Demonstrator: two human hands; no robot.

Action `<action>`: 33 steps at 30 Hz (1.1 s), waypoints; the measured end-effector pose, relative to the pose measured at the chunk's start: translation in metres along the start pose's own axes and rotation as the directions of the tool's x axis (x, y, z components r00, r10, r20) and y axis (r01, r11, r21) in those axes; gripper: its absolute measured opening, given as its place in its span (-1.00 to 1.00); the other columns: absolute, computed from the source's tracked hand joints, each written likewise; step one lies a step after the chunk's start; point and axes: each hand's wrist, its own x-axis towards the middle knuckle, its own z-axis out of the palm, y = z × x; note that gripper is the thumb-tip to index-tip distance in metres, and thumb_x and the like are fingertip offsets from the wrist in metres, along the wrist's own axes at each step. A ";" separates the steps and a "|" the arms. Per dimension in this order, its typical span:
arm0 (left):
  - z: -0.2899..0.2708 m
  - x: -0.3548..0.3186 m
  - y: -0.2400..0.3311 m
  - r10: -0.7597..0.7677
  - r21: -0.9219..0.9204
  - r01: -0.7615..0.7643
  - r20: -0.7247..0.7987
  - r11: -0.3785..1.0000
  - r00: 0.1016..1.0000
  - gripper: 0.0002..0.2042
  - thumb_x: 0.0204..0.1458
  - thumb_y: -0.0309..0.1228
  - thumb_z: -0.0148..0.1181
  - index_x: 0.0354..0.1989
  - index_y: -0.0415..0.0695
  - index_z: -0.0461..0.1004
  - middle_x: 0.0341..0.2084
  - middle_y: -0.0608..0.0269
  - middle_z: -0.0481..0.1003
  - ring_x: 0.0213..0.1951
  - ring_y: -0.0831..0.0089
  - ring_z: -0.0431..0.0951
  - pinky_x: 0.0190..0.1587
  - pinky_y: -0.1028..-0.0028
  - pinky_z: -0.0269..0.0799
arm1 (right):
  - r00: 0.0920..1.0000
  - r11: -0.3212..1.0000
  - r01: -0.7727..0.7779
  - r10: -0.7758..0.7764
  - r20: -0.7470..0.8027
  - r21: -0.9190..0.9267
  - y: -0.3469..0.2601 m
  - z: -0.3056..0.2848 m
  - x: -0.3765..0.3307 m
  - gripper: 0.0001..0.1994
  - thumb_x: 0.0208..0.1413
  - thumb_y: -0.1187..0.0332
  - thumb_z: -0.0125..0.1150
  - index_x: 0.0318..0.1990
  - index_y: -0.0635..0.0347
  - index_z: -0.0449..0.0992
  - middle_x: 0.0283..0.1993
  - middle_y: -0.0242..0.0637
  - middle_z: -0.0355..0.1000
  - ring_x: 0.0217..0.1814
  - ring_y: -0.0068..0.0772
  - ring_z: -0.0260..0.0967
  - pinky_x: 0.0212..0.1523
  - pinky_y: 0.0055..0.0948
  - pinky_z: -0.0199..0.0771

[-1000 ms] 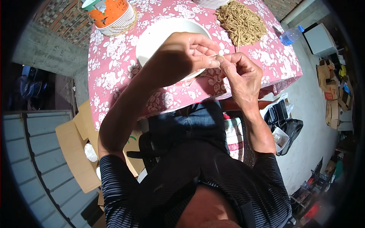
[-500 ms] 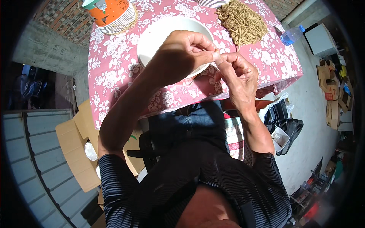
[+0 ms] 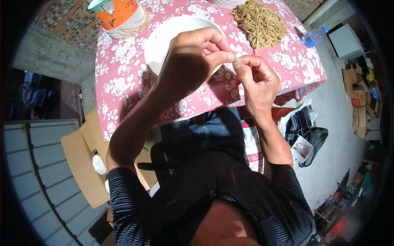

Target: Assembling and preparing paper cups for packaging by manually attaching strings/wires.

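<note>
Both hands meet over the near edge of a white basin [image 3: 158, 46]. My left hand [image 3: 201, 49] is closed in a pinch of thumb and forefinger, its other fingers curled. Close against it, my right hand [image 3: 259, 82] pinches at the same spot. Whatever sits between the fingertips is too small to name. A thin pale strand [image 3: 217, 80] seems to lie on or above the cloth below the fingers; whether it reaches them I cannot tell. To the right of the basin lies a heap of tan cord [image 3: 260, 25], one loose end trailing toward my right hand.
A pink floral tablecloth [image 3: 119, 86] covers the table. An orange printed tub [image 3: 117, 17] with cord around it stands at the back left, stacked white rims [image 3: 227, 3] at the back. A plastic bottle [image 3: 314, 37] is beyond the right edge. Open cardboard [image 3: 84, 164] sits at left, bags [image 3: 308, 131] at right.
My fingertips stay together and have shifted very slightly. The left thumb and forefinger have spread a little, and the view has moved slightly over the basin.
</note>
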 end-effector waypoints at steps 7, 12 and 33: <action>0.000 -0.005 -0.004 0.336 0.285 -0.323 0.004 0.903 0.942 -0.92 0.10 -0.52 0.34 -0.27 -0.28 0.64 -0.44 0.14 0.66 -0.40 0.49 0.67 -0.29 0.51 0.55 | 0.892 0.812 0.449 -0.431 0.138 -0.371 0.002 -0.007 0.010 -0.94 0.08 0.58 0.39 -0.30 0.30 0.61 -0.50 -0.46 0.39 -0.51 -0.72 0.23 -0.51 -0.59 0.23; 0.004 -0.002 -0.002 0.454 0.518 -0.406 0.039 0.753 0.890 -0.93 0.14 -0.51 0.29 -0.27 -0.25 0.63 -0.46 0.09 0.64 -0.38 0.30 0.71 -0.31 0.42 0.57 | 0.833 0.695 0.539 -0.523 0.181 -0.475 -0.004 -0.005 0.013 -0.92 0.02 0.61 0.36 -0.32 0.29 0.61 -0.54 -0.40 0.37 -0.55 -0.66 0.23 -0.54 -0.55 0.23; -0.014 0.006 -0.002 -0.155 0.086 0.140 0.207 0.986 0.966 -0.83 0.16 -0.44 0.33 -0.16 -0.29 0.60 -0.35 0.19 0.62 -0.35 0.48 0.60 -0.26 0.46 0.51 | 0.921 0.833 0.388 -0.351 0.166 -0.394 -0.006 -0.001 0.014 -0.93 0.14 0.57 0.30 -0.24 0.36 0.58 -0.47 -0.46 0.44 -0.48 -0.77 0.29 -0.49 -0.64 0.32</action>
